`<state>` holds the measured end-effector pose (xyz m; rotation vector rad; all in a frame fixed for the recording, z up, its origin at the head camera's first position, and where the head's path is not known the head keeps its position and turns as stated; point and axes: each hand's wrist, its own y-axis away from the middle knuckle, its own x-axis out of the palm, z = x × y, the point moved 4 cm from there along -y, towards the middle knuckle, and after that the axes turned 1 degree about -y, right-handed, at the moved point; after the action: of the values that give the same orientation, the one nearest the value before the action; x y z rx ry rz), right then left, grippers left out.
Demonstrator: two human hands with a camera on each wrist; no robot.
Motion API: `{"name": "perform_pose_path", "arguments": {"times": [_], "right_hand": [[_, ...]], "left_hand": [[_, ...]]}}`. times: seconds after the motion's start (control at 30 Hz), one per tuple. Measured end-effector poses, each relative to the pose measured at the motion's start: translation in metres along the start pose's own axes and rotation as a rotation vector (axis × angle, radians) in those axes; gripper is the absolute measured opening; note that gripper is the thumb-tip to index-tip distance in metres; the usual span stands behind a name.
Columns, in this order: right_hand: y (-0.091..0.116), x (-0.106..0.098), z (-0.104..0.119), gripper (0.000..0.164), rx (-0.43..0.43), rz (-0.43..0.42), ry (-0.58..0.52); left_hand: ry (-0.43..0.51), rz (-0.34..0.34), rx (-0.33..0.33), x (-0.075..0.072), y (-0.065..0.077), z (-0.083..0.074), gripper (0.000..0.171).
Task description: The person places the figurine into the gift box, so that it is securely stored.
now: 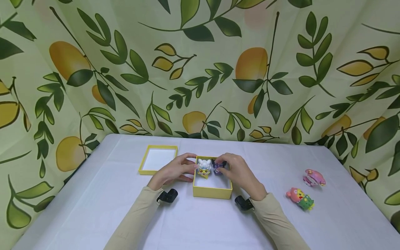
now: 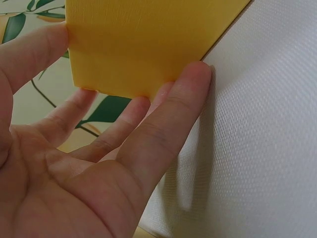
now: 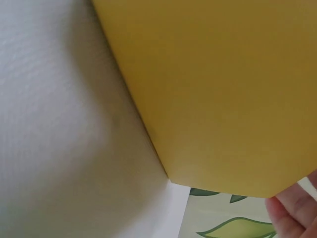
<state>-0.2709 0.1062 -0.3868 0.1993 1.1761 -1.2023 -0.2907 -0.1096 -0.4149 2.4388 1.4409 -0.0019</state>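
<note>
An open yellow box (image 1: pixel 212 192) stands at the table's middle, with a white and yellow figure (image 1: pixel 204 167) and a dark purple figure (image 1: pixel 218 167) side by side inside it. My left hand (image 1: pixel 176 170) reaches over the left rim. Its thumb and forefinger pinch the white figure, while its other fingers (image 2: pixel 148 124) lie straight against the box's outer wall (image 2: pixel 148 39). My right hand (image 1: pixel 237 172) pinches the purple figure from the right. The right wrist view shows only the box wall (image 3: pixel 223 89) and a fingertip (image 3: pixel 292 213).
The box's yellow lid (image 1: pixel 157 159) lies upside down just left of the box. Two more toys lie at the right: a pink one (image 1: pixel 314 177) and a pink and green one (image 1: pixel 300 198). A leaf-and-lemon cloth (image 1: pixel 200 69) hangs behind the white table (image 1: pixel 93 208).
</note>
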Motion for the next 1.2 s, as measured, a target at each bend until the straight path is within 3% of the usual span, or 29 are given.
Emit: {"name": "perform_pose_path", "arguments": {"times": [0.63, 1.2], "right_hand": [[-0.0015, -0.0006, 0.0017, 0.022, 0.083, 0.091, 0.041], [-0.0008, 0.0008, -0.0005, 0.019, 0.096, 0.086, -0.010]], "left_hand": [[0.000, -0.004, -0.004, 0.0001, 0.0000, -0.0001, 0.053], [-0.003, -0.011, -0.012, 0.0002, -0.0011, 0.0009, 0.054]]}}
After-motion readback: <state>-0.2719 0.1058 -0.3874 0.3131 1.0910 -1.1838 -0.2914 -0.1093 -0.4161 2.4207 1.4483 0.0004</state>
